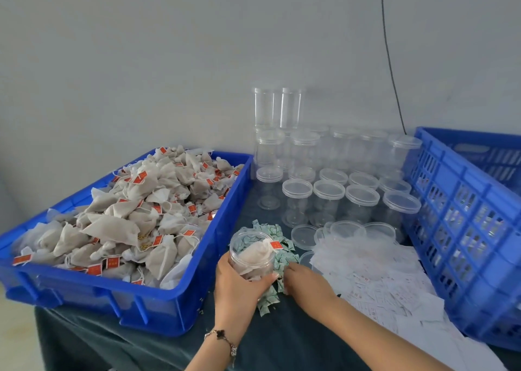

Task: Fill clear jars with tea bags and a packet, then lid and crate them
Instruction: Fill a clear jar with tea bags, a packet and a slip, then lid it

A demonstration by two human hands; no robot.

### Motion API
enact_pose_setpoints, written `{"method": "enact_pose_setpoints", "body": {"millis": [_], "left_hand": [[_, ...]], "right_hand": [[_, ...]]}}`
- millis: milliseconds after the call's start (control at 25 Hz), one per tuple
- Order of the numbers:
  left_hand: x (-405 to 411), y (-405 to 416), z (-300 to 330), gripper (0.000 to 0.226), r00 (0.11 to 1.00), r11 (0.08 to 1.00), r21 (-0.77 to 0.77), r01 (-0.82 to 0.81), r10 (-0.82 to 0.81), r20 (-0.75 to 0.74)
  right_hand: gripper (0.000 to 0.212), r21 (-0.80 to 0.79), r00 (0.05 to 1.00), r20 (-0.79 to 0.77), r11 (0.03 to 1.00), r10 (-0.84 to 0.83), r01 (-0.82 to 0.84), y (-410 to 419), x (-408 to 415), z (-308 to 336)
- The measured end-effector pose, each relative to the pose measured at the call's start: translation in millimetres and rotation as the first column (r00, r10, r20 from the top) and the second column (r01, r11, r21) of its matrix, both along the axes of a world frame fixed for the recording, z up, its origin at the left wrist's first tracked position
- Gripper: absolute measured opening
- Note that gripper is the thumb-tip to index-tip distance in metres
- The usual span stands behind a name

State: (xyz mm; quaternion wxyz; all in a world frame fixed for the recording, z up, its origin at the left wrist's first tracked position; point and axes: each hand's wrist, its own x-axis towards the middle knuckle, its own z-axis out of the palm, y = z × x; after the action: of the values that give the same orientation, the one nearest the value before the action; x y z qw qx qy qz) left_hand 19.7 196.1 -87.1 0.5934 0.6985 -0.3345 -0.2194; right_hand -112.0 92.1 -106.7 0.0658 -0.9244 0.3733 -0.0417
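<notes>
Left hand (236, 283) grasps an open jar (251, 253) holding tea bags; at its 3 o'clock, right hand (306, 282) reaches into packets (277, 258), its grasp hidden.

Our left hand (236, 283) grips a jar (251, 253) of tea bags; our right hand (306, 282) rests on green packets (277, 236).

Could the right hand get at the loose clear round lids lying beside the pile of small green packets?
Probably yes. The right hand rests on the small green packets, and the loose clear round lids lie just beyond with nothing between them.
</notes>
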Motion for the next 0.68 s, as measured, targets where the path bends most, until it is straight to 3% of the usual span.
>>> {"method": "enact_pose_setpoints", "body": {"millis": [120,280,440,680], "left_hand": [[-7.8,-4.4,1.6,0.101,1.000,1.000,0.001,0.027,-0.027,-0.012],[-17.5,-12.2,3.4,0.108,0.998,0.998,0.008,0.066,-0.066,0.005],[-26.3,-22.4,3.9,0.104,0.994,0.994,0.004,0.106,-0.106,0.024],[-41.7,-39.3,5.0,0.096,0.987,0.988,0.032,0.152,-0.153,0.056]], "right_hand": [[0.009,0.045,1.000,-0.002,0.999,0.002,-0.002,-1.1,-10.5,-2.2],[0.017,-0.021,1.000,0.024,1.000,-0.017,0.018,4.7,-20.6,-5.8],[0.018,0.022,0.957,0.261,0.992,-0.129,0.127,-1.8,-38.8,12.2],[0.015,0.012,0.875,0.449,0.980,-0.182,0.198,-10.5,-68.1,62.0]]}}
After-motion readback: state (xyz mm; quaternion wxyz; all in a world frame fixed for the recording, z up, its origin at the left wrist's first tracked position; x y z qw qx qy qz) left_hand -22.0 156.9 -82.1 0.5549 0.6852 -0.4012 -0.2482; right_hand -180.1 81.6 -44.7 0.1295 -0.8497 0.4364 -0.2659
